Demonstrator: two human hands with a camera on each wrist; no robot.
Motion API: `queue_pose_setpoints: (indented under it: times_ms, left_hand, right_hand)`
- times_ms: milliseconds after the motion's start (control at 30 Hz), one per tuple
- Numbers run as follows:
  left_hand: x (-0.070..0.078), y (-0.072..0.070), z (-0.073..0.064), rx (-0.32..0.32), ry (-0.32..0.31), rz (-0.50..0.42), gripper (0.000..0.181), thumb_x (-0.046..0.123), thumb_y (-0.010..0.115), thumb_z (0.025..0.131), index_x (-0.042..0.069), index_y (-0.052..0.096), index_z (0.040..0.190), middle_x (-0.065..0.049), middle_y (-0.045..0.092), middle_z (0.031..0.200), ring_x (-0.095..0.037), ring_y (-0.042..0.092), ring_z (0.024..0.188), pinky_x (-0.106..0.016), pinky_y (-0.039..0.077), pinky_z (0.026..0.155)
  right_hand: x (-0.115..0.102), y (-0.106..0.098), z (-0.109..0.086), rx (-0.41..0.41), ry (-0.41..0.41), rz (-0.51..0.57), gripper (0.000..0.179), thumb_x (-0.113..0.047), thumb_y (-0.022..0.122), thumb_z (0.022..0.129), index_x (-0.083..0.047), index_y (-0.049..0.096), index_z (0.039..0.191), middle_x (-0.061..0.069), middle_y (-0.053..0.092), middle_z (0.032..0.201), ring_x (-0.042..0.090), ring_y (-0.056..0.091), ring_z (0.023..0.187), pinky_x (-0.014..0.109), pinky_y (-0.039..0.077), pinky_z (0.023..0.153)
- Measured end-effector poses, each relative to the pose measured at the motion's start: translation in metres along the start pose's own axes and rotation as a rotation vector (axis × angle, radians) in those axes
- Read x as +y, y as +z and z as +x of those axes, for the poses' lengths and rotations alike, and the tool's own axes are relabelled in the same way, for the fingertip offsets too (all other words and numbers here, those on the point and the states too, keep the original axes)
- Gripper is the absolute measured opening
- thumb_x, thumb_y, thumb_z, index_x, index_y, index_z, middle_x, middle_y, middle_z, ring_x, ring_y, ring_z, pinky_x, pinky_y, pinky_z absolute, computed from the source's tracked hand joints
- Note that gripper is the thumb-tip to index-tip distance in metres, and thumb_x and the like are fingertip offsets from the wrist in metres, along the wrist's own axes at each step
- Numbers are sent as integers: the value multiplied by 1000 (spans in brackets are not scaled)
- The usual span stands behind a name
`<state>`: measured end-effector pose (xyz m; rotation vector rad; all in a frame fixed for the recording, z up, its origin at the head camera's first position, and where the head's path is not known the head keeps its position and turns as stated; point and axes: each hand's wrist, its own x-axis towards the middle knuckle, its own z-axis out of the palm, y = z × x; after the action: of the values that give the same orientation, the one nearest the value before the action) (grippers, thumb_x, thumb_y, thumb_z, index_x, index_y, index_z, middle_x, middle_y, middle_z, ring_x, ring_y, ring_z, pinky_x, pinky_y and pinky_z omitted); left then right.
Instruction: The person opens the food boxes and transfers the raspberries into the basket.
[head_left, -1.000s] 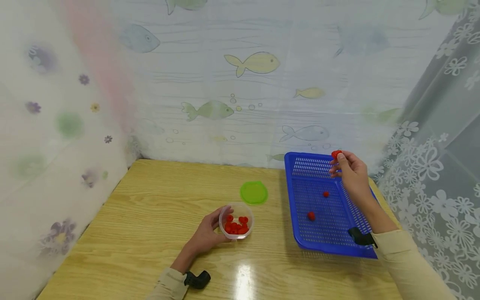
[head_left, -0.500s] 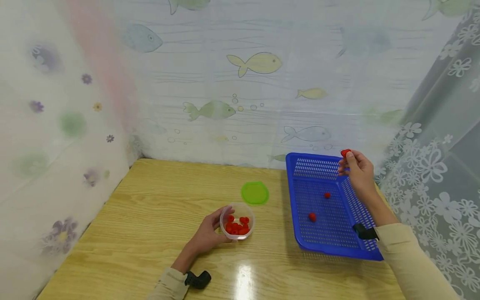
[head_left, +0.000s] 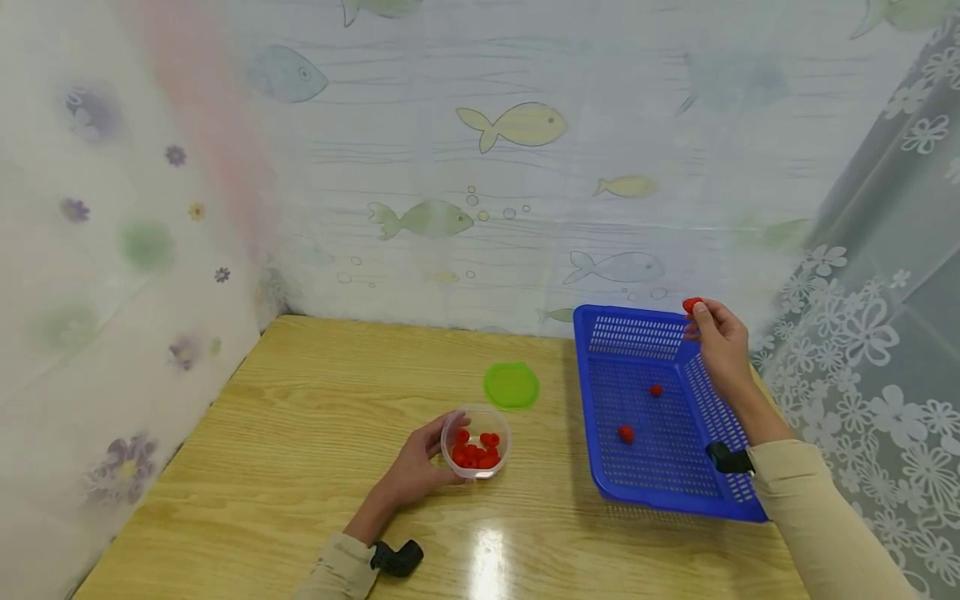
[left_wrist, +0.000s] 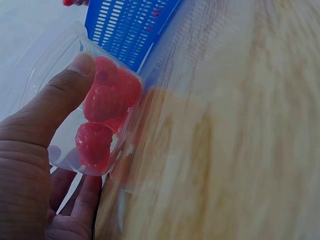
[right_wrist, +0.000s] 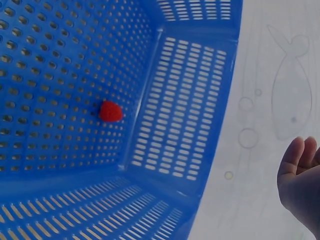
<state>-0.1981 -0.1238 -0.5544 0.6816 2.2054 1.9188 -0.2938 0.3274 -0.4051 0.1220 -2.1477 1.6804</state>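
Note:
My left hand (head_left: 416,468) holds a small clear plastic tub (head_left: 499,417) on the table, thumb on one side and fingers behind and below. Several red raspberries (head_left: 472,456) lie inside it; the left wrist view shows raspberries (left_wrist: 94,144) through the clear wall. Over the far right corner of a blue perforated basket (head_left: 588,417), my right hand (head_left: 723,354) pinches one raspberry (head_left: 692,306) between thumb and fingers. Two other raspberries rest on the basket floor, one nearer (head_left: 626,433) and one farther back (head_left: 656,390). In the right wrist view, the pinched raspberry is out of sight.
Behind the tub lies a flat lime-green lid (head_left: 512,385) on the wooden table (head_left: 322,400). A fish-print curtain (head_left: 420,275) hangs along the table's back edge. At the right hangs a lace curtain (head_left: 862,350) beside the basket.
My right hand has shifted slightly to the right with the raspberry, then stayed nearly still. The left hand and the tub hold their place; the head view has drifted a little.

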Motion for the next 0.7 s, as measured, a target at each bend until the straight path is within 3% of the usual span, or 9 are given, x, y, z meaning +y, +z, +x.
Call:
queue_pose_setpoints:
  times_ms: [267, 500, 700]
  left_hand:
    - [-2, 0, 0, 0, -3, 7, 93, 10, 90, 77, 13, 42, 156, -14, 52, 151, -31, 48, 141, -45, 38, 115]
    - [-2, 0, 1, -2, -6, 0, 93, 9, 90, 77, 13, 42, 156, -13, 52, 151, -30, 47, 142, -41, 38, 115]
    - [-2, -1, 1, 2, -6, 7, 92, 10, 90, 77, 12, 42, 155, -13, 52, 151, -30, 47, 142, -40, 39, 115]
  right_hand:
    - [0, 1, -1, 65, 56, -12, 14, -29, 52, 108, -23, 65, 109, -13, 62, 96, 3, 55, 89, 8, 48, 80]
    - [-1, 2, 0, 109, 98, 86, 21, -25, 54, 107, -11, 69, 112, -18, 66, 94, 5, 55, 91, 11, 47, 82]
    - [0, 3, 0, 81, 71, 168, 18, -24, 55, 106, -17, 71, 107, -15, 69, 95, 4, 59, 89, 11, 50, 80]
